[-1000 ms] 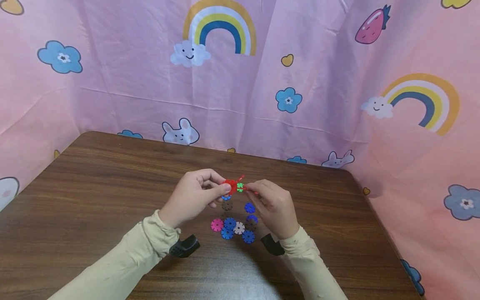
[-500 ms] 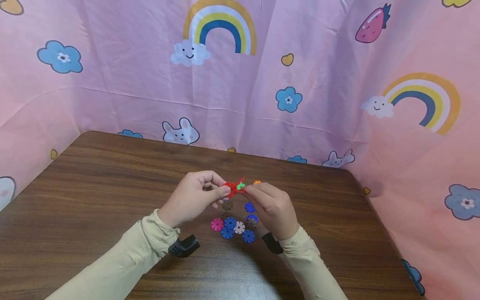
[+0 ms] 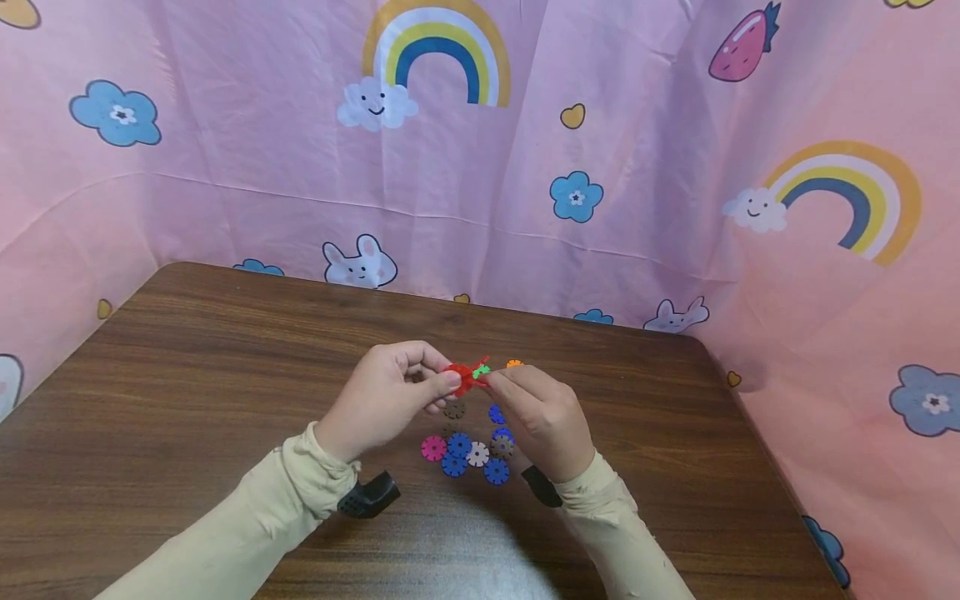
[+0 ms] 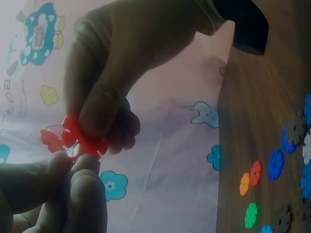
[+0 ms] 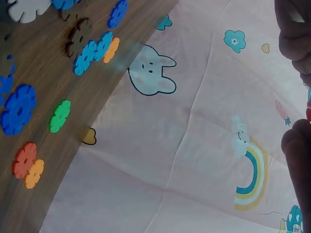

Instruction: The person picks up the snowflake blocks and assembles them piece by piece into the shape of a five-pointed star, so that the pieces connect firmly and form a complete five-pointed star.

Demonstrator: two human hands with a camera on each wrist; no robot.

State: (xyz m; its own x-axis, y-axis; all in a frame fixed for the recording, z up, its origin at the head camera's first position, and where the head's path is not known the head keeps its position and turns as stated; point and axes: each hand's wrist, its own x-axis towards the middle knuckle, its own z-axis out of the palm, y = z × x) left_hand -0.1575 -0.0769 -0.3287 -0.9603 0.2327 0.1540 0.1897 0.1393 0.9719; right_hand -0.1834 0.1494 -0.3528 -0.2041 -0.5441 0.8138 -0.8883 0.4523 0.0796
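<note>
Above the table, my left hand (image 3: 386,394) pinches a cluster of red notched plastic discs (image 3: 461,379) between thumb and fingers. My right hand (image 3: 545,417) pinches the right side of the same cluster, as the left wrist view shows its fingertips against the red discs (image 4: 77,138). At least two red discs seem joined at an angle; the fingers hide the exact joint. Behind the hands a green disc (image 4: 251,215) lies on the table. Only the edge of my right hand (image 5: 297,160) shows in the right wrist view.
Below the hands lie loose discs: a pink disc (image 3: 432,448), a white disc (image 3: 477,454), a brown disc (image 3: 454,409) and several blue ones. An orange disc (image 4: 244,184) touches a red-orange disc (image 4: 255,173). A patterned curtain (image 3: 480,192) borders the wooden table (image 3: 225,375).
My right hand has lowered slightly and the red cluster has tilted, so an orange disc now shows behind the hand. Both hands have kept their pinch, almost still over the last half second.
</note>
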